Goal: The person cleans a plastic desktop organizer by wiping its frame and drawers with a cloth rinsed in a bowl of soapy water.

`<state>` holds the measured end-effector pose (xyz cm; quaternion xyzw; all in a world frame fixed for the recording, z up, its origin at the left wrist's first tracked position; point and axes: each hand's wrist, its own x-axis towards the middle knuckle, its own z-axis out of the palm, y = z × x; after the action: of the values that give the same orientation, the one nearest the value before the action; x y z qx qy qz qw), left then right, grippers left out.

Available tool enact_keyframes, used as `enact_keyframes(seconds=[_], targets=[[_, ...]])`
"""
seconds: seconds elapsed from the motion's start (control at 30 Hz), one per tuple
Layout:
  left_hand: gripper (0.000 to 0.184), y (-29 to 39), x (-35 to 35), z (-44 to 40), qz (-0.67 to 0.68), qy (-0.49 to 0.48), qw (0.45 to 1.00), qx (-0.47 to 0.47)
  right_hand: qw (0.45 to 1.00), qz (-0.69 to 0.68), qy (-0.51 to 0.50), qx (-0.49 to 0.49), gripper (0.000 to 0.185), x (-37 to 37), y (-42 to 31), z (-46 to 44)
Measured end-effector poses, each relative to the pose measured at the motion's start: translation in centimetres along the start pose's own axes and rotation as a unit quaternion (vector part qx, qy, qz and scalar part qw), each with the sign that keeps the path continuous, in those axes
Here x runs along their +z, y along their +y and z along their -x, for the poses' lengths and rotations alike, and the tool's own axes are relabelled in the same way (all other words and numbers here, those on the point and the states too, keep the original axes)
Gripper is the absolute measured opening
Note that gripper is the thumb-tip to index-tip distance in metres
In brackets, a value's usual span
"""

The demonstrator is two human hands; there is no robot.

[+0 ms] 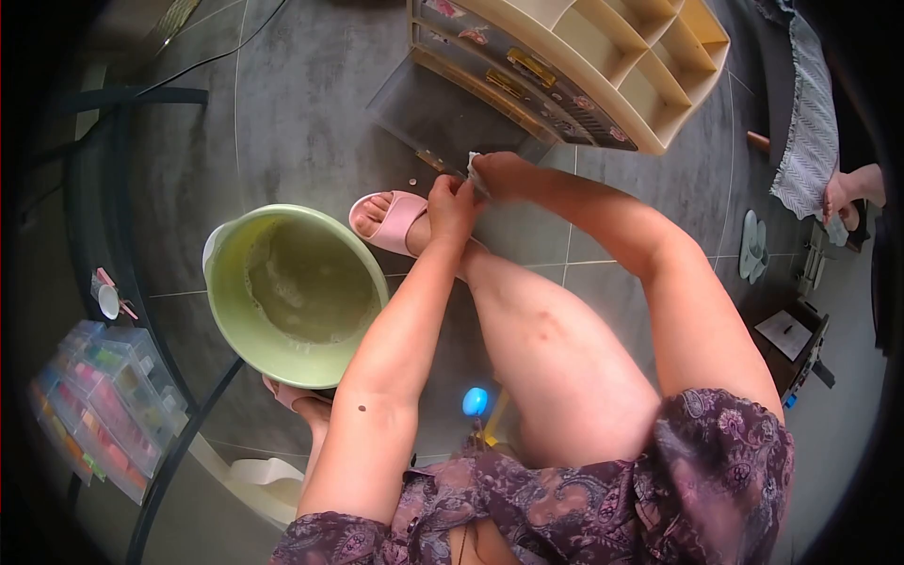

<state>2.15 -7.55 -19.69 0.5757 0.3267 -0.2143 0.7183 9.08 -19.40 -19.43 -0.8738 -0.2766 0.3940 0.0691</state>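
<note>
Viewed from my remote station, head feed: right of the round pale-green plastic basin of cloudy water, close two-handed finger work beside the open smoky translucent drawer of the beige plastic organiser. Right hand: fingertips pinching a small crumpled white piece, as far as the blur allows. Left hand: fingertips drawn together beside it; cannot tell if anything sits between. My judgement: so small a piece calls for a light, steady pinch. Surface: large dark-grey floor tiles under the basin. Room: pink slide sandal just right of basin, clear plastic case left of it, pale slippers well to its right
</note>
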Motion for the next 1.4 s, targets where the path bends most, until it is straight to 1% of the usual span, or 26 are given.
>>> enact_keyframes(seconds=[0.1,0.2,0.3,0.33,0.4,0.5,0.6,0.67,0.7,0.73,0.77,0.8,0.83,0.87,0.9,1.0,1.07,1.17,1.2,1.3,1.33,1.37,1.4], targets=[[0.011,0.7,0.1,0.5,0.023,0.001,1.0,0.001,0.998,0.005,-0.067,0.021,0.032,-1.9,-0.6,0.4],[0.011,0.9,0.0,0.4,0.035,0.003,0.999,-0.006,0.997,-0.02,-0.065,0.029,0.032,-0.6,0.5,-0.8],[0.012,0.6,0.0,0.2,0.035,0.0,0.999,-0.001,0.992,0.02,-0.083,-0.091,0.027,0.9,2.3,-2.4],[0.012,0.6,0.0,0.3,0.032,0.001,0.999,0.002,0.994,-0.006,-0.09,-0.065,0.026,1.3,2.8,-2.4],[0.012,0.9,0.0,0.5,0.027,0.004,1.0,0.0,0.993,-0.058,-0.101,-0.013,0.023,-2.6,0.4,-0.1],[0.011,1.0,0.0,0.3,0.018,0.001,1.0,-0.01,0.991,-0.1,-0.087,0.008,0.022,-3.0,0.5,0.7],[0.014,0.2,-0.2,-0.3,0.012,-0.008,1.0,-0.01,0.99,-0.105,-0.089,-0.037,0.022,-3.2,0.9,0.8],[0.017,-0.2,-0.3,-0.3,0.025,-0.017,0.999,-0.019,0.982,-0.158,-0.103,-0.031,0.019,-4.6,0.9,2.1],[0.019,0.1,-0.4,-0.2,0.032,-0.023,0.998,-0.041,0.976,-0.184,-0.109,-0.029,0.018,-5.7,0.5,3.0],[0.022,0.4,-0.6,0.2,0.039,-0.027,0.997,-0.062,0.963,-0.249,-0.103,-0.016,0.017,-6.4,0.2,3.9],[0.025,0.9,-0.9,0.6,0.046,-0.032,0.995,-0.083,0.945,-0.313,-0.096,-0.004,0.016,-7.0,-0.3,4.8],[0.026,1.4,-1.1,1.2,0.046,-0.039,0.995,-0.08,0.922,-0.376,-0.088,0.009,0.016,-7.2,-0.3,5.5],[0.028,1.7,-1.4,2.1,0.046,-0.046,0.995,-0.077,0.867,-0.487,-0.104,0.004,0.02,-6.7,0.0,5.8],[0.03,2.3,-1.8,2.8,0.046,-0.052,0.995,-0.074,0.799,-0.59,-0.119,-0.003,0.025,-5.9,0.4,5.8],[0.03,2.8,-2.3,3.6,0.075,-0.068,0.992,-0.071,0.717,-0.684,-0.134,-0.011,0.029,-5.6,0.2,5.7],[0.03,5.2,-4.5,6.7,0.176,-0.108,0.976,-0.065,0.573,-0.798,-0.177,-0.056,0.032,-5.9,-2.3,5.8],[0.03,7.4,-5.9,9.0,0.259,-0.123,0.957,-0.056,0.558,-0.803,-0.197,-0.067,0.03,-6.2,-4.3,5.4],[0.029,8.5,-8.2,10.8,0.271,-0.121,0.955,-0.016,0.545,-0.804,-0.222,-0.082,0.024,-6.5,-7.9,4.4],[0.025,8.4,-9.2,11.2,0.266,-0.112,0.957,-0.009,0.542,-0.804,-0.228,-0.085,0.021,-6.6,-9.0,4.2],[0.022,7.4,-12.2,12.5,0.228,-0.071,0.97,0.032,0.587,-0.769,-0.236,-0.095,0.025,-6.2,-11.7,3.4],[0.02,7.2,-12.7,13.0,0.219,-0.035,0.974,0.051,0.639,-0.732,-0.2,-0.125,0.022,-4.8,-12.0,2.7],[0.018,7.2,-13.5,13.7,0.234,-0.019,0.97,0.063,0.657,-0.723,-0.196,-0.09,0.016,-5.1,-13.2,3.2],[0.015,6.9,-14.5,14.1,0.247,0.003,0.966,0.074,0.682,-0.696,-0.206,-0.093,0.019,-5.0,-13.8,3.4]])
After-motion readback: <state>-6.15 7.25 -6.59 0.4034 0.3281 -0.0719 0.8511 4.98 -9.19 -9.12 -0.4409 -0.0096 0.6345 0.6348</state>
